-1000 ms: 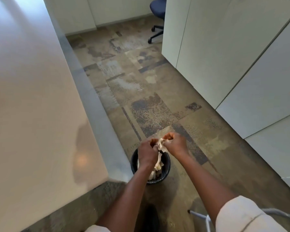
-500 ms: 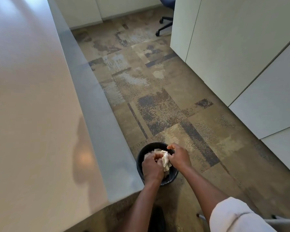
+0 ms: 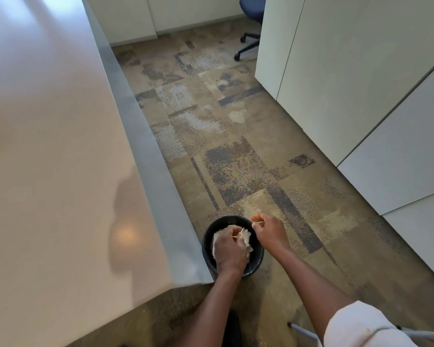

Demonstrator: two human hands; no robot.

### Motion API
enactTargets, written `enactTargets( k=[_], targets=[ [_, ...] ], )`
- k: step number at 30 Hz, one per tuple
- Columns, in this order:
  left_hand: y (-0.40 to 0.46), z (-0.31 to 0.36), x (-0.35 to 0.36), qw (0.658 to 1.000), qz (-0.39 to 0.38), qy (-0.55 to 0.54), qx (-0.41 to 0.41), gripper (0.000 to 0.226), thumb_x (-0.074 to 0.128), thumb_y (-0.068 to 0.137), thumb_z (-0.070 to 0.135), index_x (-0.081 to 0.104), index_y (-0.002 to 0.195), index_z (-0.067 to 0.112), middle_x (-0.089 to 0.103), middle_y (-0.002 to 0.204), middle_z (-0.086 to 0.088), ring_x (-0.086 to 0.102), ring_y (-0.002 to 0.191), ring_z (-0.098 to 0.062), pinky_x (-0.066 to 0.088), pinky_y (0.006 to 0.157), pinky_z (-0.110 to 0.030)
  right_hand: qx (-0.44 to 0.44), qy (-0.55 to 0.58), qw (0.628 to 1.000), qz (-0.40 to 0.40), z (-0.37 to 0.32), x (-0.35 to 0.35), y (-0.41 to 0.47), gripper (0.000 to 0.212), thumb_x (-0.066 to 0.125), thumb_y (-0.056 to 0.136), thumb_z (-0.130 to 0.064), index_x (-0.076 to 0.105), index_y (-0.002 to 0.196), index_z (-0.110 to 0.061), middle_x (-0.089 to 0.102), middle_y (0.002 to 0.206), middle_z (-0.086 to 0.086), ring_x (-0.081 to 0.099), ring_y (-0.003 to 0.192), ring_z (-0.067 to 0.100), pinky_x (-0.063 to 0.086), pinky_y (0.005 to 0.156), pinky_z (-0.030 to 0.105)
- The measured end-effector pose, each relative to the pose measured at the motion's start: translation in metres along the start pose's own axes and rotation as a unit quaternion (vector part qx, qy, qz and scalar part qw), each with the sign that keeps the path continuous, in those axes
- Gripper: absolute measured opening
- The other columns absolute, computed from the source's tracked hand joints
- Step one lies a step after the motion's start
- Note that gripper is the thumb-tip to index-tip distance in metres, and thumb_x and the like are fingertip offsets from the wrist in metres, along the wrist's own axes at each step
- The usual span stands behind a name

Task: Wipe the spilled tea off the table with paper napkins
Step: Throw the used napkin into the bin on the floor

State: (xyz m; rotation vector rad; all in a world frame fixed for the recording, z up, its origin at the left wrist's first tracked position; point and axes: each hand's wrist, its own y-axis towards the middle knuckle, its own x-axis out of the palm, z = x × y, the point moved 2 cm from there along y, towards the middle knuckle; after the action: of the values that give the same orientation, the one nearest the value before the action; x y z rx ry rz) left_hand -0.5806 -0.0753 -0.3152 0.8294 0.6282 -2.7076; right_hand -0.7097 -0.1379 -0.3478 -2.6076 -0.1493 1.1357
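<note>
A wad of crumpled, stained paper napkins (image 3: 246,238) lies inside a small black waste bin (image 3: 258,259) on the carpet by the table's corner. My left hand (image 3: 229,250) is down in the bin, fingers curled around the wad. My right hand (image 3: 269,229) hovers over the bin's right rim as a closed fist, apart from the napkins, with nothing visible in it. The pale table top (image 3: 60,171) fills the left side; no tea shows on the part in view.
White cabinet fronts (image 3: 361,96) run along the right of a patterned carpet aisle (image 3: 223,146). A blue office chair (image 3: 251,26) stands at the far end. A grey metal frame (image 3: 303,333) juts in at the bottom right, near my right sleeve.
Both hands have gone down from above the bin into it with the napkins. The right hand has since let go and drawn off to the right rim; the left stays on the wad.
</note>
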Motion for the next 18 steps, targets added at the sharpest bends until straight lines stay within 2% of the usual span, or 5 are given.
enactTargets(
  k=[4, 9, 13, 18],
  targets=[
    [-0.004, 0.048, -0.014, 0.999, 0.015, -0.035, 0.039, 0.028, 0.06, 0.092, 0.018, 0.063, 0.12, 0.023, 0.065, 0.116, 0.005, 0.062, 0.106, -0.011, 0.05, 0.094, -0.026, -0.032, 0.012, 0.999, 0.028, -0.032, -0.032, -0.001, 0.014, 0.06, 0.093, -0.016, 0.067, 0.105, -0.02, 0.064, 0.094, -0.007, 0.063, 0.086, 0.011, 0.04, 0.061, 0.012],
    [-0.006, 0.108, -0.043, 0.994, 0.048, -0.058, 0.08, 0.034, 0.058, 0.094, 0.02, 0.056, 0.129, 0.019, 0.059, 0.124, 0.002, 0.055, 0.115, -0.014, 0.048, 0.101, -0.033, -0.069, 0.058, 0.993, 0.078, -0.085, -0.076, -0.004, 0.017, 0.06, 0.095, -0.017, 0.066, 0.11, -0.018, 0.066, 0.099, -0.006, 0.063, 0.092, 0.012, 0.048, 0.074, 0.021],
    [-0.015, 0.154, -0.068, 0.987, 0.079, -0.09, 0.111, 0.038, 0.055, 0.095, 0.017, 0.052, 0.133, 0.021, 0.058, 0.127, 0.002, 0.054, 0.118, -0.014, 0.047, 0.103, -0.034, -0.111, 0.081, 0.983, 0.121, -0.131, -0.114, -0.009, 0.017, 0.057, 0.097, -0.019, 0.067, 0.111, -0.013, 0.065, 0.094, -0.005, 0.062, 0.086, 0.011, 0.041, 0.065, 0.014],
    [-0.024, 0.217, -0.114, 0.965, 0.116, -0.171, 0.159, 0.041, 0.053, 0.095, 0.016, 0.049, 0.135, 0.024, 0.055, 0.131, 0.005, 0.051, 0.122, -0.011, 0.043, 0.104, -0.027, -0.143, 0.136, 0.972, 0.13, -0.188, -0.155, -0.016, 0.016, 0.049, 0.101, -0.025, 0.064, 0.098, -0.018, 0.068, 0.083, -0.002, 0.063, 0.072, 0.013, 0.043, 0.059, 0.023]
  ],
)
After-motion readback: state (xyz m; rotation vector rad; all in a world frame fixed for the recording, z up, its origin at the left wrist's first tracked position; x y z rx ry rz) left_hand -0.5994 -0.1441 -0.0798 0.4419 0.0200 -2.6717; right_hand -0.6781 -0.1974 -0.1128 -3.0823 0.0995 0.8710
